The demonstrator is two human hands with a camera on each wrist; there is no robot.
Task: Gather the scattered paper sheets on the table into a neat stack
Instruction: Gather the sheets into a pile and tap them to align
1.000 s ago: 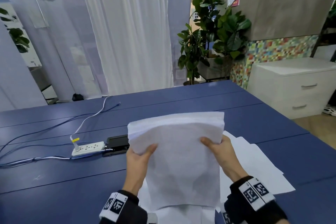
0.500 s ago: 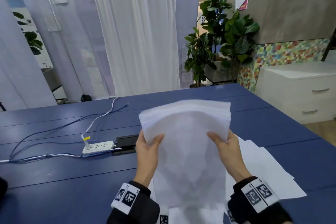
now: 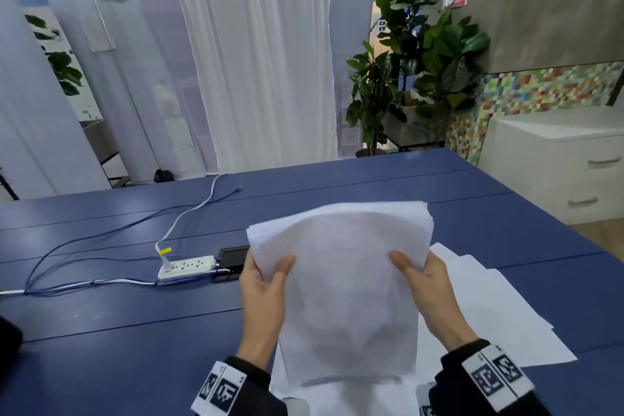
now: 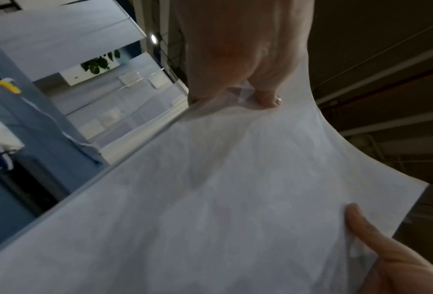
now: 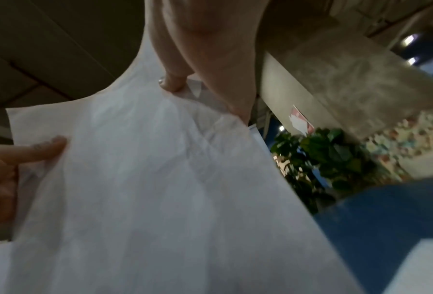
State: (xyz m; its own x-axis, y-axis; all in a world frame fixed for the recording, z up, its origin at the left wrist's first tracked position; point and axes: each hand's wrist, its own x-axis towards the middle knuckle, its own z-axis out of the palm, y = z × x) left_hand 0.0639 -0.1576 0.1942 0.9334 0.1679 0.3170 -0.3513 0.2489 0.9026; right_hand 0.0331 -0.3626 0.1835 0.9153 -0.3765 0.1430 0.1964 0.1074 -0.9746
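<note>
Both hands are up in front of the person, and between them is the paper stack (image 3: pixel 347 284) — a thick bundle of white sheets held upright above the blue table (image 3: pixel 101 365), well clear of its surface. The left hand (image 3: pixel 263 294) grips the stack's left edge, thumb pressed flat across the near face and the fingers tucked out of sight behind. The right hand (image 3: pixel 429 290) mirrors it on the right edge, thumb in front, fingers wrapped round the back. Neither hand is spread wide; each is closed round its side of the bundle.

The top of the stack bows over in a curve, and its upper right corner shows many sheet edges fanned slightly apart, not yet flush. From the left wrist view the paper fills most of the picture, with a thumb lying on it near the lower right. The right wrist view shows the same, creases running across the paper.

Down on the table, loose sheets (image 3: pixel 499 307) lie overlapped just to the right of the hands — more white paper shows under the wrists at the near edge. To the left sits a white power strip (image 3: pixel 186 266) with cables trailing off, beside a black box (image 3: pixel 231 258).
</note>
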